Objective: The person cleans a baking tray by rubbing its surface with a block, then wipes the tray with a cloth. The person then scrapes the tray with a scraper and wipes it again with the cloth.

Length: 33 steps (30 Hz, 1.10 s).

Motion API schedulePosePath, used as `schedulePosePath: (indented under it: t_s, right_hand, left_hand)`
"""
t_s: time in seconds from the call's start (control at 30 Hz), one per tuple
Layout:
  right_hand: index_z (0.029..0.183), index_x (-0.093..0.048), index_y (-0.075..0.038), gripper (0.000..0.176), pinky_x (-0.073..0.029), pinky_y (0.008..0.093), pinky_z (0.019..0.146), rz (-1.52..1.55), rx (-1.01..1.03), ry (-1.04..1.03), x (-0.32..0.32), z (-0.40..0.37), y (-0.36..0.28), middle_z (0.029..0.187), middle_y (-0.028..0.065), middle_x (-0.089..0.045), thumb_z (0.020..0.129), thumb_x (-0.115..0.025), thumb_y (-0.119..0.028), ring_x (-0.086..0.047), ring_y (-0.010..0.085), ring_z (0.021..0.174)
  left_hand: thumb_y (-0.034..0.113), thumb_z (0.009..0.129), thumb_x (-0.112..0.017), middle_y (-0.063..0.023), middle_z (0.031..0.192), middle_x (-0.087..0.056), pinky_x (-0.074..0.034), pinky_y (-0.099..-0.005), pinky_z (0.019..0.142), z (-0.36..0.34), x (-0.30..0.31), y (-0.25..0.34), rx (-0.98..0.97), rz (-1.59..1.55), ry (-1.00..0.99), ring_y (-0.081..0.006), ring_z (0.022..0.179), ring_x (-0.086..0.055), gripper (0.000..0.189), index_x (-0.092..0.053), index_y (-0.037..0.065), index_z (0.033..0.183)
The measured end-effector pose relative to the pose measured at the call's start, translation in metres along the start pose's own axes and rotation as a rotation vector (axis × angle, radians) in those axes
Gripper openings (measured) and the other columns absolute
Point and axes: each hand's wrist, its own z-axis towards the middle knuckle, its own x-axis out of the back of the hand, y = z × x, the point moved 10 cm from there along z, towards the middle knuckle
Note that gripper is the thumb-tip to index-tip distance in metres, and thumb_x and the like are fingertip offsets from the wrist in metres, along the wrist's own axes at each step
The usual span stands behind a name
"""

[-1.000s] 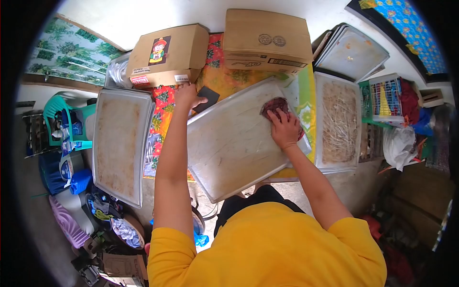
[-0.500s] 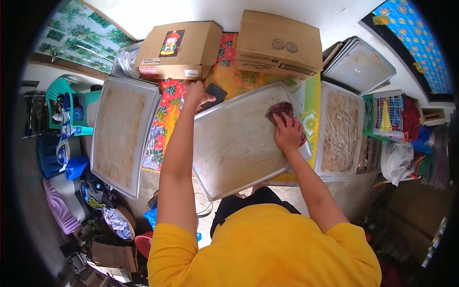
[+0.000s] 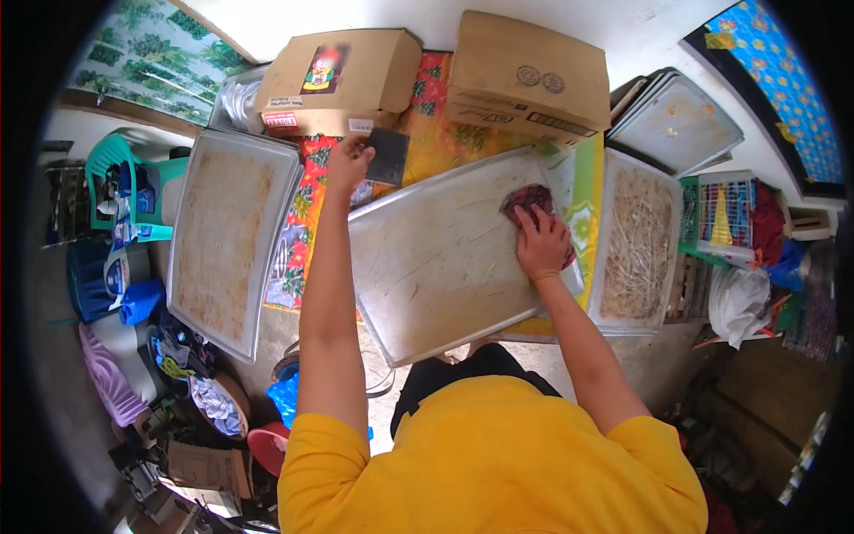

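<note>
Near the table's middle lies a metal tray (image 3: 436, 258), tilted on the flowered tablecloth (image 3: 316, 160), its face marked with scratches. My right hand (image 3: 543, 245) rests over the tray's right end, its fingers pressed on a dark red cloth (image 3: 527, 201). Beyond the tray's upper left corner is my left hand (image 3: 351, 162), fingers curled beside a flat black square (image 3: 388, 157). The fingertips reach the square's left edge; whether they grip it is too small to tell.
Stained trays stand at the left (image 3: 233, 240) and right (image 3: 636, 240). Two cardboard boxes (image 3: 334, 76) (image 3: 529, 76) sit at the back. More trays (image 3: 678, 125) lean at the back right. A green chair (image 3: 133, 182) stands far left.
My left hand has shifted slightly left and away from me, and the black square now shows more fully beside it. My right hand stays on the cloth, slightly farther right.
</note>
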Motion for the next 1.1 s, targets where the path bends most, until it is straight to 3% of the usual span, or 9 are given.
schedulePosePath:
  t_s: [0.07,0.17,0.2,0.43,0.57,0.77,1.1]
  right_hand:
    - [0.123,-0.060,-0.034,0.048,-0.039,0.0462,0.091,-0.002,-0.001,-0.001,0.001,0.000,-0.001,0.125,-0.0019,-0.056,0.077,-0.064,-0.023,-0.050,0.0300,0.107]
    - [0.123,-0.061,-0.034,0.047,-0.039,0.0463,0.092,-0.016,0.003,-0.012,0.001,0.001,0.000,0.125,-0.0018,-0.056,0.077,-0.064,-0.023,-0.050,0.0302,0.108]
    - [0.123,-0.061,-0.034,0.047,-0.039,0.0464,0.092,-0.015,0.000,-0.014,0.000,0.001,-0.001,0.125,-0.0018,-0.056,0.077,-0.063,-0.023,-0.049,0.0303,0.108]
    - [0.124,-0.061,-0.034,0.048,-0.038,0.0466,0.094,0.002,-0.016,-0.022,-0.003,0.000,0.002,0.126,-0.0019,-0.056,0.077,-0.063,-0.023,-0.049,0.0308,0.109]
    - [0.125,-0.060,-0.034,0.049,-0.038,0.0463,0.094,0.000,-0.019,-0.034,-0.004,0.000,0.001,0.126,-0.0019,-0.056,0.077,-0.063,-0.023,-0.049,0.0304,0.110]
    - [0.125,-0.060,-0.035,0.050,-0.038,0.0461,0.095,0.001,-0.018,-0.037,-0.004,0.000,0.001,0.127,-0.0020,-0.055,0.077,-0.063,-0.023,-0.048,0.0302,0.111]
    - [0.125,-0.060,-0.035,0.050,-0.038,0.0458,0.094,-0.005,-0.019,-0.028,-0.003,0.001,0.001,0.126,-0.0022,-0.056,0.077,-0.063,-0.023,-0.049,0.0303,0.111]
  left_hand:
    - [0.008,0.083,-0.071,-0.0033,0.081,-0.064,-0.047,-0.0247,0.062,-0.008,0.017,0.020,-0.030,-0.063,0.118,-0.0097,0.070,-0.060,0.023,-0.062,-0.001,0.102]
    - [0.007,0.082,-0.071,-0.0067,0.082,-0.064,-0.051,-0.0259,0.056,-0.052,0.021,0.042,0.187,0.020,0.147,-0.0118,0.066,-0.061,0.027,-0.059,-0.003,0.104]
    - [0.006,0.083,-0.070,-0.0102,0.084,-0.064,-0.055,-0.0267,0.054,-0.067,0.010,0.030,0.219,-0.181,0.124,-0.0141,0.064,-0.063,0.032,-0.053,-0.005,0.108]
    - [0.005,0.086,-0.067,-0.0116,0.091,-0.068,-0.058,-0.0287,0.060,-0.135,-0.029,-0.012,0.349,-0.405,0.131,-0.0185,0.069,-0.069,0.033,-0.052,-0.003,0.114]
    - [0.004,0.087,-0.065,-0.0107,0.090,-0.069,-0.057,-0.0275,0.059,-0.136,-0.042,-0.009,0.412,-0.451,0.092,-0.0173,0.071,-0.069,0.023,-0.057,-0.005,0.107]
    - [0.004,0.088,-0.064,-0.0102,0.082,-0.069,-0.057,-0.0270,0.059,-0.117,-0.053,-0.010,0.346,-0.405,0.095,-0.0162,0.067,-0.068,0.012,-0.062,-0.005,0.095]
    - [0.003,0.088,-0.064,-0.0105,0.080,-0.068,-0.057,-0.0282,0.058,-0.115,-0.052,-0.010,0.364,-0.434,0.123,-0.0180,0.065,-0.069,0.012,-0.063,-0.005,0.097]
